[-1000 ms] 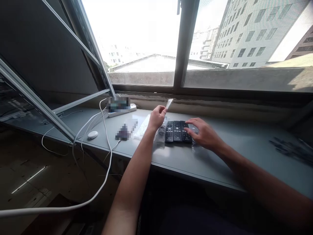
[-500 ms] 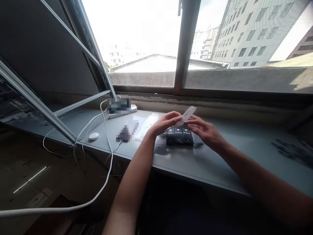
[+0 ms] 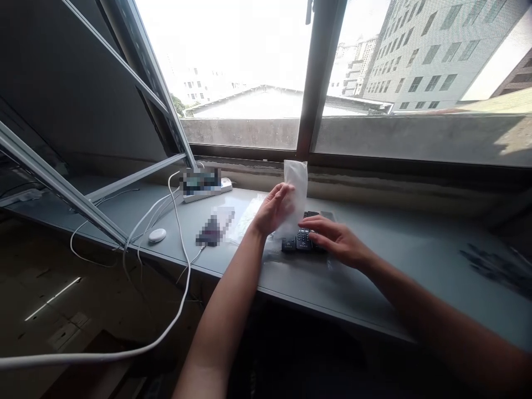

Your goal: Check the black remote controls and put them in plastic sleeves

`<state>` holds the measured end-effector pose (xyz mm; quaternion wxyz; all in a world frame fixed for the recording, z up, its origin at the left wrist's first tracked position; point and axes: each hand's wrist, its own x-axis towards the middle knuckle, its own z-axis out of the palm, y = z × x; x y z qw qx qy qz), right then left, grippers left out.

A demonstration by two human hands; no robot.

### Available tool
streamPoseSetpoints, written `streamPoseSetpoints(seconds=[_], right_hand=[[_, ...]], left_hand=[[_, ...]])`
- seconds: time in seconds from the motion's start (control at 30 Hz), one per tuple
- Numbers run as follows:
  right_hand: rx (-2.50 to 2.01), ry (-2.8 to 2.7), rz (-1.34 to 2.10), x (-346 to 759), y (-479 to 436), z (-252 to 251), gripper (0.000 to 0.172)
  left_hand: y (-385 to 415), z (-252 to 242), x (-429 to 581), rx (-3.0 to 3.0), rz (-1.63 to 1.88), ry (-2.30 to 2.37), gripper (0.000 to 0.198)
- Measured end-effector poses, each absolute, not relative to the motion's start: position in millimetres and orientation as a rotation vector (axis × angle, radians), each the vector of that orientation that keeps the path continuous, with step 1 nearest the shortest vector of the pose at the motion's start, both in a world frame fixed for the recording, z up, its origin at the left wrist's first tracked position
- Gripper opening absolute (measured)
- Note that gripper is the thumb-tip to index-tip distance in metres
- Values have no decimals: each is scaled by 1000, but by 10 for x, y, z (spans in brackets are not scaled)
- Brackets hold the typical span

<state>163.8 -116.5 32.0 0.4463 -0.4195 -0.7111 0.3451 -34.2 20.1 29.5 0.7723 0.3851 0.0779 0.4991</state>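
My left hand [image 3: 274, 209] is closed on a translucent white plastic bag [image 3: 296, 188], which hangs upright above the table and partly hides the fingers. Several black remote controls [image 3: 303, 238] lie side by side just beyond and below the bag, partly covered by it. Over their right part is my right hand [image 3: 334, 237], its fingers apart and pointing left, with nothing held. Whether its fingertips touch the bag's lower right edge or the remotes cannot be made out. Left of my left hand lie clear plastic bags [image 3: 248, 219].
A power strip [image 3: 208, 191], a white round puck [image 3: 157, 235] and a blurred-out device [image 3: 210, 230] are on the left of the grey table [image 3: 399, 266]. White cables [image 3: 185, 288] loop over its front edge. Dark items in plastic [image 3: 496, 263] lie far right. A metal frame [image 3: 137, 174] stands left.
The bag, earlier folded and slanted between both hands, now hangs upright and spread from my left hand. My right hand has let go and moved down over the remotes.
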Motion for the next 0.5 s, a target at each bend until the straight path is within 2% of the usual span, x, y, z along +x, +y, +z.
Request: streamPoseSetpoints(seconds=[0.2,0.5], right_hand=[[-1073,-1867,866,1571,-1193,349,41],[-1153,-1511,856,1532,-1217,408,45]], left_hand=[[218,262,-348,789,1064,220,26],[219,301,-386,778,1090,254,25]])
